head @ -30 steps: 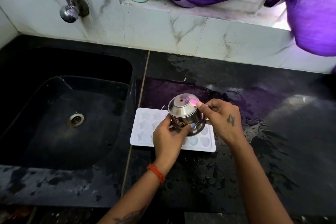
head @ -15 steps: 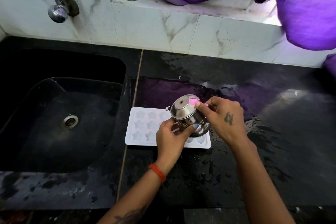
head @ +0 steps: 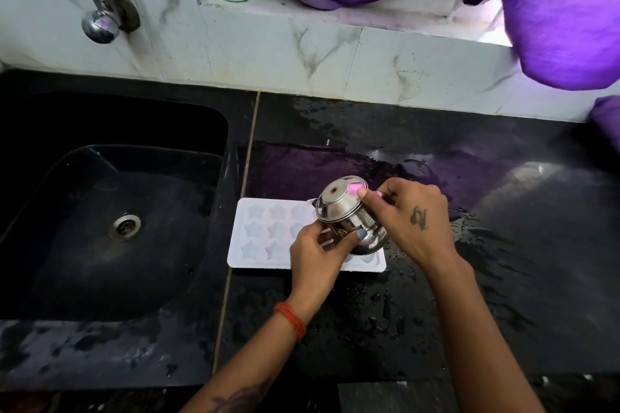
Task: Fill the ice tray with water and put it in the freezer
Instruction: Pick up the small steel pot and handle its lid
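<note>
A: Tipping the steel cup [head: 349, 214] with both hands curled round it, left hand [head: 315, 251] and right hand [head: 407, 218], over the ice tray [head: 265, 231] on the wet counter [head: 503, 278]?

B: Yes; I'd pour slowly, cell by cell.

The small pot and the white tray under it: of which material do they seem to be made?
The pot, held tipped by both hands, looks like polished steel: mirror-bright, with purple reflections. The ice tray looks like matte white plastic or perhaps silicone: moulded star cavities, no shine.
</note>
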Demonstrator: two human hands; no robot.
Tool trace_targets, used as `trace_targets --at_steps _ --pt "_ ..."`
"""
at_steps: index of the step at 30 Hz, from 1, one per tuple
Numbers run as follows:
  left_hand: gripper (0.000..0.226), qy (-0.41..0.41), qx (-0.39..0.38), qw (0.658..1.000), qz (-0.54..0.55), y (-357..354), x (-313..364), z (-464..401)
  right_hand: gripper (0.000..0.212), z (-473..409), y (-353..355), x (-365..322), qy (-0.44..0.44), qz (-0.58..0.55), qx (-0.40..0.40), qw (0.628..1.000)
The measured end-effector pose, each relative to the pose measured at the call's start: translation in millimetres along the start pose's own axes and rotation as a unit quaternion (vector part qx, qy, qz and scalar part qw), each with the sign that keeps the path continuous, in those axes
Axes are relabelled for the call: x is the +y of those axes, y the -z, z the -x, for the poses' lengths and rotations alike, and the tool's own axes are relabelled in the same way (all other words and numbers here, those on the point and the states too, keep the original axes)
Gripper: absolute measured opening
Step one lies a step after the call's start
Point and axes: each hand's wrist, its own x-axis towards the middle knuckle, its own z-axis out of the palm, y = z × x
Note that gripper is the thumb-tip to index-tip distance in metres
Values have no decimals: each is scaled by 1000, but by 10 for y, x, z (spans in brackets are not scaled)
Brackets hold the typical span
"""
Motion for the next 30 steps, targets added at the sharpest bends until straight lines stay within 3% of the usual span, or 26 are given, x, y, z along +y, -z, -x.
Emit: trace_targets --at_steps 6,11,24,30 --pt "38 -35 30 998 -43 -3 51 7 34 -1 -20 140 -32 -85 2 996" --pt "49 -48 35 996 -67 -27 87 -7 34 34 -33 242 -54 -138 15 989" --pt "24 3 -51 999 3 -175 150 68 44 47 144 206 -37 -21 25 999" --pt "25 16 -55 998 15 -227 148 83 44 19 143 227 -31 34 22 999"
